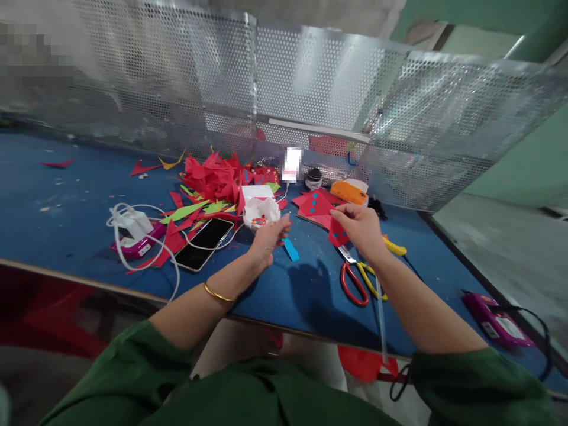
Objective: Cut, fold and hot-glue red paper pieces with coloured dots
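My right hand (361,229) pinches a small red paper piece (338,235) with blue bits on it between thumb and fingers. My left hand (267,239) is closed, its fingertips curled together; what they hold, if anything, is too small to make out. A blue paper strip (291,249) shows just below those fingertips, and I cannot tell whether they touch it. Scissors (354,284) with red and yellow handles lie under my right wrist. Behind my left hand stands a white container (261,208) with small coloured bits in it. Red paper sheets (313,204) with blue bits lie beyond my right hand.
Red paper scraps (215,177) are heaped at the back. A black-screened phone (204,244), a white charger (133,225) with cables and a purple device (144,241) are at left. Another purple device (497,319) sits at right. Perforated metal sheeting (310,83) borders the blue table (89,195).
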Motion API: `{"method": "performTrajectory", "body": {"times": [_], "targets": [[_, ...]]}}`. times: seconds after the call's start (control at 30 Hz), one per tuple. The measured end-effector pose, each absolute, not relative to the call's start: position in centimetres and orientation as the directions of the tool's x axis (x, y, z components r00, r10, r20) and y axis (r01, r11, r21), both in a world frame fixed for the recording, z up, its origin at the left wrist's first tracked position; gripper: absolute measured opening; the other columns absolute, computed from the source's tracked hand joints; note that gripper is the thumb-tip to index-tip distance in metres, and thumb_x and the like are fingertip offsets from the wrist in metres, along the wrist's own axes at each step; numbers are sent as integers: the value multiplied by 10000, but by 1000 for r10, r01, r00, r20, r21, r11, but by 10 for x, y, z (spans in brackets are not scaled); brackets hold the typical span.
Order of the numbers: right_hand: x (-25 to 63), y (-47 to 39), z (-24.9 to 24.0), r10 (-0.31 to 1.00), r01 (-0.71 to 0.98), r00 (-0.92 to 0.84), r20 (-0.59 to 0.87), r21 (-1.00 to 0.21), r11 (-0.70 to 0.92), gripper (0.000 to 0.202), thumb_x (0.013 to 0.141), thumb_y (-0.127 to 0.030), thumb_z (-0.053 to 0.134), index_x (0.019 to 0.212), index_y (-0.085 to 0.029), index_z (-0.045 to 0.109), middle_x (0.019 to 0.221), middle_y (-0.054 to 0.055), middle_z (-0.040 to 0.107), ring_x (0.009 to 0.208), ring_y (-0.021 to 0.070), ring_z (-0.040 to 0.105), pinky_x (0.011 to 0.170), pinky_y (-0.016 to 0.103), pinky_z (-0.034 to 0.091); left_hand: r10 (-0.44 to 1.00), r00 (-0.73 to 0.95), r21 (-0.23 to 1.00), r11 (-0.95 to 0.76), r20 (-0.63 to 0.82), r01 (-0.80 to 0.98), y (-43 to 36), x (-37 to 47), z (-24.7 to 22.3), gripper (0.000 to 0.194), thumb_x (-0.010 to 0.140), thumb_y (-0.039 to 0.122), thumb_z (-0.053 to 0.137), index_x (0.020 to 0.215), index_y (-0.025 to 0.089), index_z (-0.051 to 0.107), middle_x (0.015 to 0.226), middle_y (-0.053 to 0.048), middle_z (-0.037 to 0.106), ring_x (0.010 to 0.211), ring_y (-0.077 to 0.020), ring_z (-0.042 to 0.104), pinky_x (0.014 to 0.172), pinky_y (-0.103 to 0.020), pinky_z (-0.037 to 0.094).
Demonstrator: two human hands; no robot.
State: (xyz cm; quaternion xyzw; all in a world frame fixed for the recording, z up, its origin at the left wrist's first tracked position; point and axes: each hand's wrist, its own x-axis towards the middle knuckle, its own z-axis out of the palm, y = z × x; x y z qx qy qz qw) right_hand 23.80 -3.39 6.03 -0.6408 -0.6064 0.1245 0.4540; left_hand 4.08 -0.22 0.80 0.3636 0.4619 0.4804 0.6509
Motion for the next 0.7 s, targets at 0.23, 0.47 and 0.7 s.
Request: {"method": "performTrajectory", "body": {"times": [0.23,0.47,0.7], "targets": [[242,-37,48,866,748,173,469,-634,194,324,819,-471,566,718,-194,701,612,8,662,591,171,553,630,304,403,984,160,991,97,-81,-91,-11,60,10,314,781,474,702,770,161,722,860,-91,742,755,-172,646,724,-304,473],[249,-35,45,682,933,-287,673,37,357,257,955,-310,510,851,-204,719,780,44,756,767,199,661,1065,461,301,796,311,708,-604,519,366,-12,47,43,306,875,238,618,1171,237,699,1296,-82,662,1131,-246,607,960,-347,423],[231,-32,45,606,874,-445,659,174,453,241,971,-200,471,879,-187,693,733,40,749,717,195,657,1094,477,303,741,591,301,-670,318,678,2,53,64,272,899,238,571,1105,282,743,1067,-76,763,983,-275,689,791,-334,469]]}}
